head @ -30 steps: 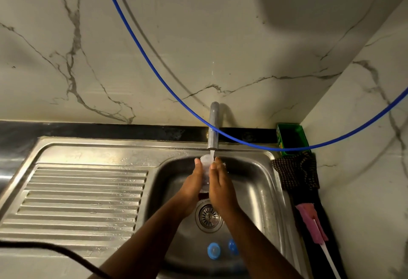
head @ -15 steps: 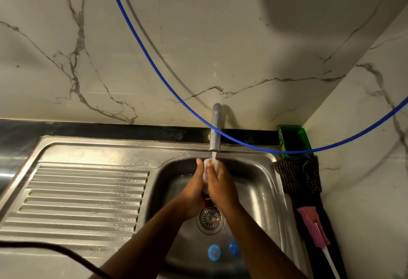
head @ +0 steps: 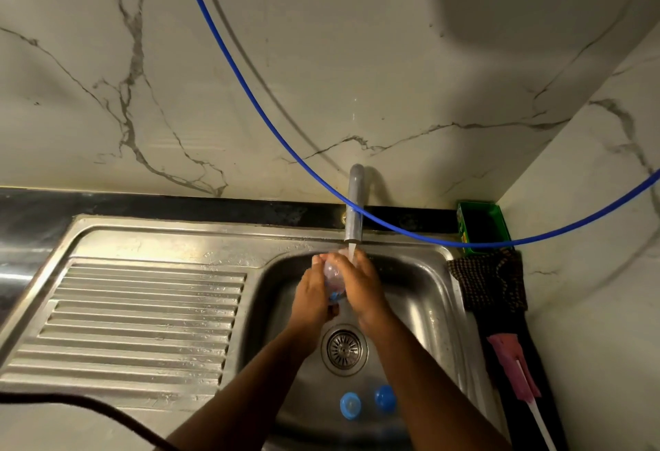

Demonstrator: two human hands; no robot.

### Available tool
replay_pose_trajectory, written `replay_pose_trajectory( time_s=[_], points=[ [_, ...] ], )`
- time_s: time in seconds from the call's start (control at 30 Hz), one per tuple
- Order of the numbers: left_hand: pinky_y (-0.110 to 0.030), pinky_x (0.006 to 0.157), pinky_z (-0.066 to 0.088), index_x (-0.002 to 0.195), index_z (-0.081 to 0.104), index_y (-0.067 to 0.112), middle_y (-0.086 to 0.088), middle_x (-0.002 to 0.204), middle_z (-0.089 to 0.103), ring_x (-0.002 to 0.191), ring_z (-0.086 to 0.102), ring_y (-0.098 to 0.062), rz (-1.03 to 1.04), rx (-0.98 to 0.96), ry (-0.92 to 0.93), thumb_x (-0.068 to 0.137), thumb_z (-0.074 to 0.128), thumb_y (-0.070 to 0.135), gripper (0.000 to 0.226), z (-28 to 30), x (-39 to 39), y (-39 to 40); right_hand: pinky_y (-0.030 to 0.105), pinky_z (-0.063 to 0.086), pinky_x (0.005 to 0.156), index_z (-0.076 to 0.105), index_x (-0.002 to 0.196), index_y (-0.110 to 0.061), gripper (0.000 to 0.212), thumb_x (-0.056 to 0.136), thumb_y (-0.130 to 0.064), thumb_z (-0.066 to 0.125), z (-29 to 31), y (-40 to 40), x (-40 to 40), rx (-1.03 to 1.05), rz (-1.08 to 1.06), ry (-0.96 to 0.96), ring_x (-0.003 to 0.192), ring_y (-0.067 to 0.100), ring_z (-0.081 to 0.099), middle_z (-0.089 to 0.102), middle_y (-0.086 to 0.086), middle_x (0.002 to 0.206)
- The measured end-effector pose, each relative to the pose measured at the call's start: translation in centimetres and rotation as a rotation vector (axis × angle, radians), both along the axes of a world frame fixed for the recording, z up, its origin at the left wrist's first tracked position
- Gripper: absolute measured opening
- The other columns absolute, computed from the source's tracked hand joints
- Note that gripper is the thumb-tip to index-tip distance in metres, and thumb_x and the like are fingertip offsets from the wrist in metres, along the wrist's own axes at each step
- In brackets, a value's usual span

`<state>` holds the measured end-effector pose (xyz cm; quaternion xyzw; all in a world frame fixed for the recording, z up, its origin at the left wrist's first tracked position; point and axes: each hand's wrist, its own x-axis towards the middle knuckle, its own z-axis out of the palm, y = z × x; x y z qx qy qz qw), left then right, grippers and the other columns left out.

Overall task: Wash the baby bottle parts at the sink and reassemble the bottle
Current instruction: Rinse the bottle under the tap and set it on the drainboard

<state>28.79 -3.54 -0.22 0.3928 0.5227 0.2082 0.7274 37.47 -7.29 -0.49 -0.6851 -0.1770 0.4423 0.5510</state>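
Observation:
A clear baby bottle [head: 333,275] with blue print sits between my two hands over the steel sink basin [head: 425,293]. My left hand [head: 311,295] grips its left side and my right hand [head: 359,284] wraps its right side. A thin stream of water falls from the grey tap [head: 354,211] onto the bottle's upper end and my right fingers. Two blue bottle parts lie on the basin floor near the front: a light blue ring [head: 350,405] and a darker blue cap [head: 385,397]. Most of the bottle is hidden by my hands.
The drain strainer [head: 344,349] lies under my wrists. A ribbed drainboard [head: 135,322] fills the left. At the right edge lie a dark checked cloth [head: 489,279], a pink bottle brush [head: 514,368] and a green tray [head: 482,222]. A blue hose [head: 250,90] hangs across the marble wall.
Both hands stay under the tap with the bottle. The bottle has turned between them, so more of its clear body and blue print shows now.

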Motion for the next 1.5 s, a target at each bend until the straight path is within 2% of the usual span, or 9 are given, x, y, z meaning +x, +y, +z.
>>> replay_pose_trajectory(
  time_s=[0.2, 0.37, 0.57, 0.73, 0.87, 1.03, 1.2, 1.33, 1.5],
  points=[
    [-0.029, 0.057, 0.043, 0.096, 0.071, 0.011, -0.013, 0.078, 0.072, 0.066, 0.063, -0.021, -0.023, -0.152, 0.082, 0.104, 0.033, 0.059, 0.061, 0.2, -0.3, 1.2, 0.044, 0.060, 0.098, 0.062, 0.133, -0.030, 0.045, 0.091, -0.035, 0.078, -0.9, -1.3, 2.3, 0.078, 0.362, -0.034, 0.121, 0.019, 0.067, 0.069, -0.004, 0.130],
    [-0.021, 0.049, 0.047, 0.109, 0.068, 0.011, -0.007, 0.081, 0.073, 0.057, 0.064, -0.014, -0.198, 0.189, 0.059, 0.100, 0.045, 0.060, 0.055, 0.2, 0.1, 0.7, 0.033, 0.061, 0.081, 0.035, 0.151, -0.026, 0.058, 0.101, -0.038, 0.063, -1.5, -0.3, 1.4, 0.042, -0.128, -0.113, 0.112, 0.021, 0.064, 0.052, 0.011, 0.143],
    [-0.032, 0.086, 0.060, 0.142, 0.050, 0.038, 0.008, 0.121, 0.068, 0.106, 0.068, -0.005, -0.456, 0.759, 0.127, 0.091, 0.059, 0.065, 0.058, -2.7, -1.9, 0.8, 0.028, 0.054, 0.056, 0.067, 0.117, -0.017, 0.061, 0.096, -0.071, 0.048, -0.8, 0.0, 1.6, -0.288, -0.147, 0.559, 0.070, 0.022, 0.070, 0.075, 0.010, 0.087],
    [-0.038, 0.090, 0.056, 0.129, 0.052, 0.053, 0.015, 0.117, 0.062, 0.106, 0.061, 0.001, -0.470, 0.911, 0.240, 0.101, 0.038, 0.062, 0.033, -2.1, -3.0, 1.6, 0.021, 0.032, 0.041, 0.068, 0.087, -0.016, 0.052, 0.098, -0.063, 0.050, 0.1, -0.7, 2.2, -0.288, -0.033, 0.608, 0.046, 0.010, 0.045, 0.059, 0.002, 0.060],
    [-0.017, 0.110, 0.037, 0.138, 0.042, 0.052, 0.014, 0.152, 0.042, 0.139, 0.039, 0.000, -0.723, 0.819, 0.118, 0.084, 0.075, 0.054, 0.064, -1.0, -3.0, 2.1, 0.022, 0.043, 0.040, 0.073, 0.090, -0.010, 0.060, 0.096, -0.066, 0.052, 0.2, -1.2, 2.4, -0.357, -0.048, 0.662, 0.046, 0.015, 0.059, 0.068, 0.006, 0.066],
    [-0.018, 0.088, 0.054, 0.128, 0.053, 0.036, 0.014, 0.114, 0.070, 0.104, 0.066, 0.005, -0.555, 0.747, 0.198, 0.085, 0.075, 0.054, 0.052, -0.8, -1.8, 2.7, 0.033, 0.055, 0.067, 0.069, 0.118, -0.017, 0.073, 0.099, -0.076, 0.030, 1.0, -1.8, 1.3, -0.452, 0.085, 0.174, 0.083, 0.025, 0.073, 0.074, 0.014, 0.103],
    [-0.016, 0.081, 0.050, 0.114, 0.060, 0.020, 0.016, 0.104, 0.060, 0.089, 0.058, 0.002, -0.705, 0.897, 0.385, 0.093, 0.070, 0.029, 0.025, -0.2, -0.4, 3.1, 0.033, 0.047, 0.113, 0.045, 0.155, -0.025, 0.052, 0.107, -0.041, 0.048, -1.6, -3.4, 0.2, -0.009, 0.188, -0.836, 0.143, 0.015, 0.048, 0.049, 0.000, 0.157],
    [-0.021, 0.088, 0.052, 0.121, 0.058, 0.021, 0.012, 0.110, 0.064, 0.100, 0.063, -0.002, -0.691, 0.784, 0.346, 0.089, 0.075, 0.031, 0.038, -0.7, -0.7, 2.8, 0.034, 0.057, 0.102, 0.064, 0.137, -0.023, 0.048, 0.095, -0.044, 0.070, -1.6, -3.9, 1.8, -0.148, 0.133, -0.786, 0.121, 0.014, 0.067, 0.071, 0.000, 0.129],
    [-0.033, 0.104, 0.049, 0.141, 0.050, 0.018, -0.001, 0.135, 0.057, 0.120, 0.056, -0.014, -0.782, 0.941, 0.381, 0.083, 0.080, 0.036, 0.068, -0.5, -0.9, 4.3, 0.016, 0.044, 0.104, 0.034, 0.160, -0.026, 0.068, 0.100, -0.029, 0.066, -0.9, -4.3, 1.8, -0.042, 0.342, -0.793, 0.137, 0.006, 0.045, 0.041, -0.014, 0.151]
  ],
)
